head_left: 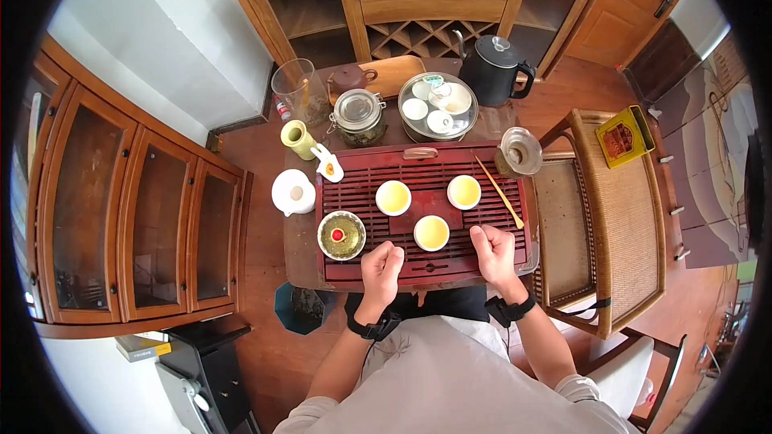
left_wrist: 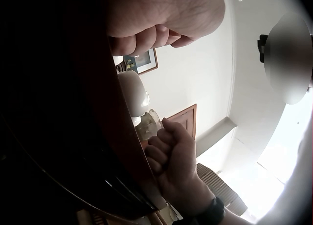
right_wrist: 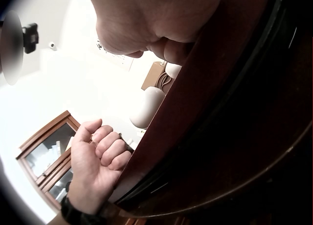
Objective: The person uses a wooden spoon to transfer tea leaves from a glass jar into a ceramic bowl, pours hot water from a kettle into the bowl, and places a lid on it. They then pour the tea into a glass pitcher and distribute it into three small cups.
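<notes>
Both hands rest at the near edge of a dark red slatted tea tray [head_left: 378, 272], fingers curled, holding nothing. The left hand [head_left: 381, 272] is beside a patterned lidded bowl [head_left: 342, 235] with a red knob. The right hand [head_left: 494, 255] lies near the tip of a thin wooden stick [head_left: 503, 197]. Between and beyond the hands stand three white cups of yellow liquid: one [head_left: 432, 232] in front, one [head_left: 393, 198] at back left, one [head_left: 464, 191] at back right. The left wrist view shows the left hand [left_wrist: 164, 12] large; the right wrist view shows the right hand [right_wrist: 156, 20].
Left of the tray are a white pitcher [head_left: 293, 192] and a green vase [head_left: 298, 139]. Behind it stand a glass jar [head_left: 359, 116], a round tray of white cups [head_left: 438, 130] and a black kettle [head_left: 487, 72]. A glass strainer cup [head_left: 519, 152] stands at the tray's back right corner.
</notes>
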A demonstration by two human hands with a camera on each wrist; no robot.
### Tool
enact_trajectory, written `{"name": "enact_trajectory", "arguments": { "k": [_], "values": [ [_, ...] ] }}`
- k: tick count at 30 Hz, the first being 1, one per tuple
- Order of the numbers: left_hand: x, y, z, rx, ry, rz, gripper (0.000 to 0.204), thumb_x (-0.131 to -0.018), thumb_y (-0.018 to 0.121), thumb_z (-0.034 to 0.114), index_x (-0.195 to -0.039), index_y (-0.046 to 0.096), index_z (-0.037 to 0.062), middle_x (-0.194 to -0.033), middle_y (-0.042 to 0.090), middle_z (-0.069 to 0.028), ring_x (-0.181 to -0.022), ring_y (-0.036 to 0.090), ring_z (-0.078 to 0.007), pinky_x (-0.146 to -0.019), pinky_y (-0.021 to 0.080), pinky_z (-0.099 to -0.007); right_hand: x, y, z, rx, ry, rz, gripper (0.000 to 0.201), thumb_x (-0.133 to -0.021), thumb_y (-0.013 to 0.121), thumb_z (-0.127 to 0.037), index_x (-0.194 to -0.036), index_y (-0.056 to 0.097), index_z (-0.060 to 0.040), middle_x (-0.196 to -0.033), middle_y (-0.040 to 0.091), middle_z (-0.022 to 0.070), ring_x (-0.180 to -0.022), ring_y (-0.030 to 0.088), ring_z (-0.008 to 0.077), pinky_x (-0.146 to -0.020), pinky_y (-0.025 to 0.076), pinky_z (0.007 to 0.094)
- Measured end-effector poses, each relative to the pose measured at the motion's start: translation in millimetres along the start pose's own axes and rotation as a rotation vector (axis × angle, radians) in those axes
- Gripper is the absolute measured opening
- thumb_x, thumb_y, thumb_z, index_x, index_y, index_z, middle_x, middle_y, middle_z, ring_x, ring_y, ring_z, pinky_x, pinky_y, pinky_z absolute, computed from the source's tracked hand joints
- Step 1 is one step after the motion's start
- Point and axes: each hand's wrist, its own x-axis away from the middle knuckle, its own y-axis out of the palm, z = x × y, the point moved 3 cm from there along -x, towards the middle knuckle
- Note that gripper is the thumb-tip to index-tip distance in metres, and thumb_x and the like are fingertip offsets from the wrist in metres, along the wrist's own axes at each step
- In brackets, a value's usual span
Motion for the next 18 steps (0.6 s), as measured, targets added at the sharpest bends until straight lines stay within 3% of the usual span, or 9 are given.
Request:
{"name": "enact_trajectory", "arguments": {
  "k": [18],
  "values": [
    [1.3, -2.9, -6.0, -0.017, 0.006, 0.008, 0.043, -0.109, 0.062, 0.017, -0.074, 0.038, 0.0128, -0.067, 0.032, 0.0067, -0.057, 0.031, -0.0048, -0.052, 0.024, -0.0268, 0.3, -0.5, -1.1, 0.001, -0.006, 0.001, 0.048, -0.107, 0.067, -0.016, -0.067, 0.046, -0.0004, -0.059, 0.036, 0.0012, -0.057, 0.031, 0.0091, -0.050, 0.029, 0.0340]
  ]
}}
